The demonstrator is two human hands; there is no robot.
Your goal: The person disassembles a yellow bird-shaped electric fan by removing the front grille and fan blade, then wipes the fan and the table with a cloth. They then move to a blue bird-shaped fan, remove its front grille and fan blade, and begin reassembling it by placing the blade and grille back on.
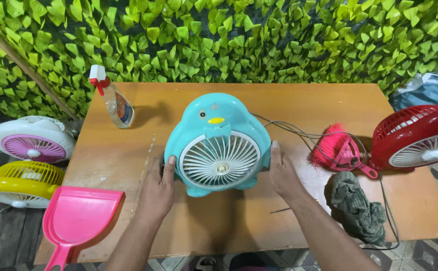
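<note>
A teal penguin-shaped fan (218,143) with a white round grille stands upright in the middle of the wooden table (299,100). My left hand (157,188) presses against its left side with the thumb on the rim. My right hand (281,173) rests flat on the fan's right side. Both hands hold the fan between them. A grey cord (299,133) runs from behind the fan toward the right.
A spray bottle (114,100) stands at the table's back left. A pink dustpan (78,218) lies at the front left. To the right lie a pink brush (337,148), a grey rag (358,208) and a red fan (419,135). White-purple (30,140) and yellow (18,183) fans sit off the table's left.
</note>
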